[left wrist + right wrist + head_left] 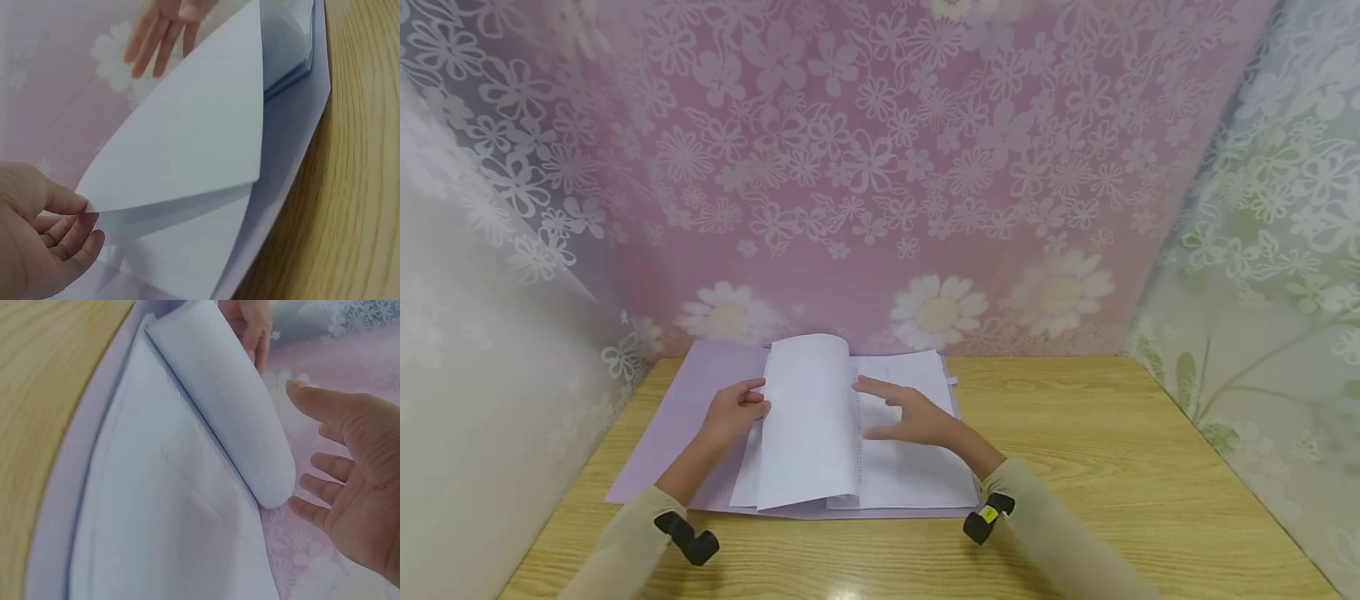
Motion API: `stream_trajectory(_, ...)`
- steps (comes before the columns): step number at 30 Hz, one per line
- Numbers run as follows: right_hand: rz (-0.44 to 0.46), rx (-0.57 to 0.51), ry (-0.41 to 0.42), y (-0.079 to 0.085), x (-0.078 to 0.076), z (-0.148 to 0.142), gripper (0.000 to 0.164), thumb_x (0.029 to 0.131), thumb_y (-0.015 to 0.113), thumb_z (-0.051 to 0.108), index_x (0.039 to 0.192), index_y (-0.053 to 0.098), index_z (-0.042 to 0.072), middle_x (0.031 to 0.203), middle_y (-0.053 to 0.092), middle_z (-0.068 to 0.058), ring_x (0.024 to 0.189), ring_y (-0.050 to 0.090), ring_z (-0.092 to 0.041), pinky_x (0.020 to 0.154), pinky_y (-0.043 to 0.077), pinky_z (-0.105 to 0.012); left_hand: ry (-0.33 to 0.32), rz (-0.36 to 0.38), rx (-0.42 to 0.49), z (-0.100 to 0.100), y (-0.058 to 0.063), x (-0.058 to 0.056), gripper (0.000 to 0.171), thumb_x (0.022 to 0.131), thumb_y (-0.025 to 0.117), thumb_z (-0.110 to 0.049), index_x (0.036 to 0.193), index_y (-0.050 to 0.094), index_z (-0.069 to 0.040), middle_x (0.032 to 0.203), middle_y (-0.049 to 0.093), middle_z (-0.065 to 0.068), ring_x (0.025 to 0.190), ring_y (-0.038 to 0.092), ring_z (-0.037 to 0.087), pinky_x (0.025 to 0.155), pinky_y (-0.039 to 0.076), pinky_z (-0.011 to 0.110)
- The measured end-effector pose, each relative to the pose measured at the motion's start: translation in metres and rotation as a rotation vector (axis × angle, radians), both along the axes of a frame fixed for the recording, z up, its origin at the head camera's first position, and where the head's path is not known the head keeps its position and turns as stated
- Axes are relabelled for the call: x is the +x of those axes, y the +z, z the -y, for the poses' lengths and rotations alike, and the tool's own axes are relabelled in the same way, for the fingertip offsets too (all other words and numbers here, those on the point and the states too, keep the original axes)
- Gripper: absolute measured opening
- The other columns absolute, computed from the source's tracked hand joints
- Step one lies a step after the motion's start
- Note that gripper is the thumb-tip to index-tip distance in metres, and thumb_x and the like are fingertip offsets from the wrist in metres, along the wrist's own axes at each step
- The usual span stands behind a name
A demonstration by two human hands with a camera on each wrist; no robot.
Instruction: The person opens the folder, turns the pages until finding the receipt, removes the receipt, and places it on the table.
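Observation:
A lilac folder (700,417) lies spread on the table with a stack of white printed pages (917,475) on its right side. One white sheet (808,417) curves over toward the left, its blank side up. My left hand (737,412) pinches this sheet's outer edge between thumb and fingers, seen closely in the left wrist view. Another white sheet (181,250) lies beneath it. My right hand (913,417) hovers over the printed page with thumb and fingers spread, holding nothing. In the right wrist view the right hand (362,469) is beside the curl of the turned sheet.
The wooden table (1075,433) extends to the right and in front of the folder. A pink floral backdrop (865,167) stands right behind it, with floral panels (1285,292) at both sides. A small tab (952,381) sticks out at the folder's right edge.

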State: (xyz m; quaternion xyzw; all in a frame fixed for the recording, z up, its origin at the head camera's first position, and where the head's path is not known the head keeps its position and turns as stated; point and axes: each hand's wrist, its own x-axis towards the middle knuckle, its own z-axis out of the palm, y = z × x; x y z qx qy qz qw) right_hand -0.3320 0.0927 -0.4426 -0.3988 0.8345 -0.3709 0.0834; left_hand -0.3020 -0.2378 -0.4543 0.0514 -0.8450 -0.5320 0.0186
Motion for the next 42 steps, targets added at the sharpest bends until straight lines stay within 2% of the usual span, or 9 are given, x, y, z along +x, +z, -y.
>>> stream_trajectory(6,-0.030,-0.003,-0.065,0.004,-0.018,-0.019,0.072,0.093,0.076,0.028,0.155,0.044,0.013,0.162,0.043,-0.007,0.151,0.038,-0.029,0.115,0.043,-0.055,0.021,-0.028,-0.165,0.015,-0.004,0.000,0.048,0.095,0.066,-0.004,0.141,0.056,0.006,0.112,0.069,0.024,0.097,0.068,0.028,0.069,0.056,0.024)
stream_trajectory(10,-0.046,0.008,-0.124,0.005,-0.029,-0.031,0.068,0.094,0.075,0.025,0.154,0.046,0.012,0.160,0.046,-0.010,0.149,0.041,-0.032,0.113,0.045,-0.054,0.020,-0.058,-0.301,0.020,-0.007,0.000,0.044,0.093,0.066,-0.002,0.135,0.060,0.009,0.109,0.071,0.025,0.102,0.069,0.037,0.079,0.059,0.038)
stream_trajectory(13,-0.054,0.028,-0.175,0.005,-0.036,-0.039,0.067,0.095,0.074,0.025,0.154,0.046,0.011,0.159,0.047,-0.011,0.148,0.042,-0.034,0.113,0.045,-0.054,0.010,-0.096,-0.379,0.023,-0.012,-0.001,0.043,0.090,0.066,0.000,0.132,0.061,0.012,0.105,0.073,0.025,0.101,0.069,0.039,0.086,0.058,0.046)
stream_trajectory(17,-0.051,0.049,-0.228,0.005,-0.044,-0.050,0.067,0.095,0.073,0.024,0.154,0.045,0.009,0.158,0.047,-0.015,0.146,0.043,-0.039,0.113,0.044,-0.057,-0.021,-0.171,-0.483,0.026,-0.021,-0.004,0.041,0.087,0.066,0.003,0.126,0.063,0.016,0.097,0.073,0.024,0.092,0.071,0.036,0.081,0.059,0.047)
stream_trajectory(22,-0.056,0.063,-0.281,0.000,-0.055,-0.063,0.066,0.096,0.071,0.021,0.154,0.044,0.005,0.158,0.045,-0.019,0.145,0.042,-0.043,0.113,0.042,-0.060,-0.077,-0.235,-0.644,0.026,-0.030,-0.005,0.005,0.084,0.068,0.007,0.088,0.068,0.008,0.076,0.062,0.016,0.073,0.058,0.028,0.064,0.049,0.039)
stream_trajectory(25,-0.066,0.063,-0.311,-0.002,-0.061,-0.070,0.065,0.097,0.070,0.020,0.154,0.043,0.003,0.157,0.045,-0.021,0.145,0.041,-0.044,0.114,0.040,-0.061,-0.113,-0.265,-0.749,0.024,-0.033,-0.003,0.006,0.085,0.068,0.006,0.082,0.063,0.005,0.082,0.060,0.018,0.076,0.058,0.031,0.065,0.050,0.041)
stream_trajectory(28,-0.061,0.038,-0.334,-0.003,-0.066,-0.076,0.065,0.097,0.070,0.017,0.153,0.042,-0.001,0.157,0.044,-0.024,0.145,0.039,-0.047,0.114,0.039,-0.064,-0.152,-0.305,-0.834,0.023,-0.035,0.000,0.015,0.089,0.067,0.004,0.104,0.070,0.008,0.106,0.065,0.026,0.095,0.064,0.041,0.078,0.057,0.051)
stream_trajectory(32,-0.047,0.007,-0.355,-0.006,-0.074,-0.081,0.064,0.098,0.068,0.014,0.152,0.041,-0.005,0.156,0.042,-0.028,0.145,0.038,-0.049,0.114,0.038,-0.064,-0.226,-0.305,-0.882,0.025,-0.034,0.003,0.033,0.093,0.064,0.003,0.126,0.066,0.008,0.131,0.064,0.029,0.118,0.062,0.049,0.094,0.054,0.058)
stream_trajectory(42,0.010,0.023,-0.407,-0.020,-0.092,-0.088,0.069,0.096,0.071,0.018,0.153,0.040,-0.005,0.155,0.043,-0.028,0.146,0.037,-0.047,0.120,0.032,-0.060,-0.376,-0.054,-0.822,0.038,-0.022,0.001,0.047,0.102,0.057,-0.015,0.146,0.051,0.004,0.149,0.047,0.034,0.137,0.045,0.055,0.109,0.041,0.064)
